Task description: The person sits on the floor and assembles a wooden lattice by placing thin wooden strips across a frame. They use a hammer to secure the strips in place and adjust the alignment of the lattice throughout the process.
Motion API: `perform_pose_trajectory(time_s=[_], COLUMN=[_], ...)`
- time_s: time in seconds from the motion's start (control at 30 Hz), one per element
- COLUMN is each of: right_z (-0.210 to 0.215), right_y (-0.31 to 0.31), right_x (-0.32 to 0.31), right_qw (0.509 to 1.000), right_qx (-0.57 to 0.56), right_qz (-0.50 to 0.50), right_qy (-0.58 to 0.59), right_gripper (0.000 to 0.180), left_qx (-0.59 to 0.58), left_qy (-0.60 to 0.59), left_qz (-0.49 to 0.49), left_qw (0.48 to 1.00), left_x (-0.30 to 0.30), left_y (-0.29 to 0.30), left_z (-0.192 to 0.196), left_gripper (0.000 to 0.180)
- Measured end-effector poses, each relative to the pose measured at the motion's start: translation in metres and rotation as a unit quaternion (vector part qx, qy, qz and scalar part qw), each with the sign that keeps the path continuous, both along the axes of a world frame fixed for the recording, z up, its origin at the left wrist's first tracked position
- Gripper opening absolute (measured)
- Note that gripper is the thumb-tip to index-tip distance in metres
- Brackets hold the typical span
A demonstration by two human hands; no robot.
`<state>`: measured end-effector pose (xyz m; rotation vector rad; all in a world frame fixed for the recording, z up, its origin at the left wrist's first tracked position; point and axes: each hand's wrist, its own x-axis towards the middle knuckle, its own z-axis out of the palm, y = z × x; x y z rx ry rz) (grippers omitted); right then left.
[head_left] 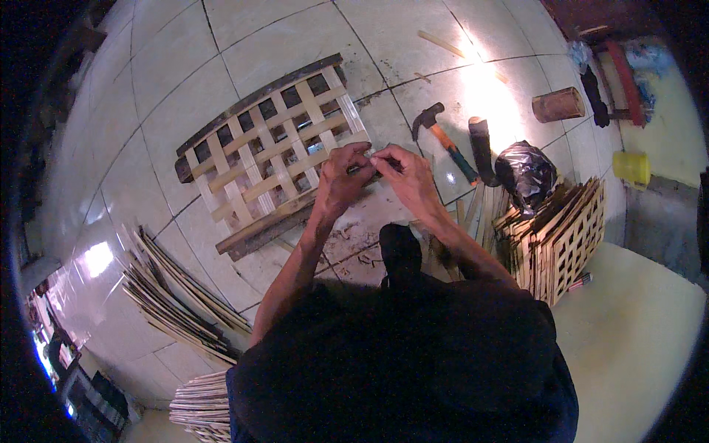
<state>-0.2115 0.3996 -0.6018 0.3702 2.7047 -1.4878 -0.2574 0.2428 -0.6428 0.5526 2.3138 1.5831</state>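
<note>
A woven lattice panel of pale flat strips lies on the tiled floor, set between two dark wooden bars. Over its right end, my left hand is closed, with thumb and fingertips pinched together. My right hand meets it there, also in a pinch, fingertips almost touching the left ones. Whatever they hold between them is too small to make out. Just right of my hands rests a claw hammer with an orange and dark green handle.
Loose strips are piled at the left, and a strip bundle stands lower. On the right are a dark cylindrical piece, a black plastic bag, stacked woven panels, a wooden cylinder and a yellow container.
</note>
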Motion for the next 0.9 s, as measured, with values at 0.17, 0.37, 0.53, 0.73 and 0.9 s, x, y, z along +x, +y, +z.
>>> perform_pose_trajectory(time_s=[0.17,0.37,0.53,0.73,0.9], right_z=[-0.009,-0.004,-0.045,-0.075,-0.077], right_y=[0.002,0.0,0.065,0.122,0.132], right_x=[0.001,0.001,0.0,0.029,0.024], right_qw=[0.999,0.999,0.956,0.897,0.931], right_qx=[0.017,0.027,0.189,0.429,0.357], right_qz=[0.002,-0.012,-0.092,-0.057,-0.06], right_qy=[0.046,0.023,0.206,0.093,-0.054], right_gripper=[0.02,0.019,0.023,0.034,0.029], left_qx=[0.017,0.069,0.114,0.092,0.036], left_qy=[0.064,-0.054,-0.17,0.001,-0.03], left_qz=[0.006,0.032,0.081,0.073,0.053], left_qw=[0.998,0.996,0.975,0.993,0.998], left_x=[0.005,0.006,0.007,0.005,0.007], left_y=[0.003,0.004,0.006,0.005,0.008], left_z=[-0.011,-0.01,0.001,-0.012,0.002], left_gripper=[0.039,0.029,0.021,0.011,0.008])
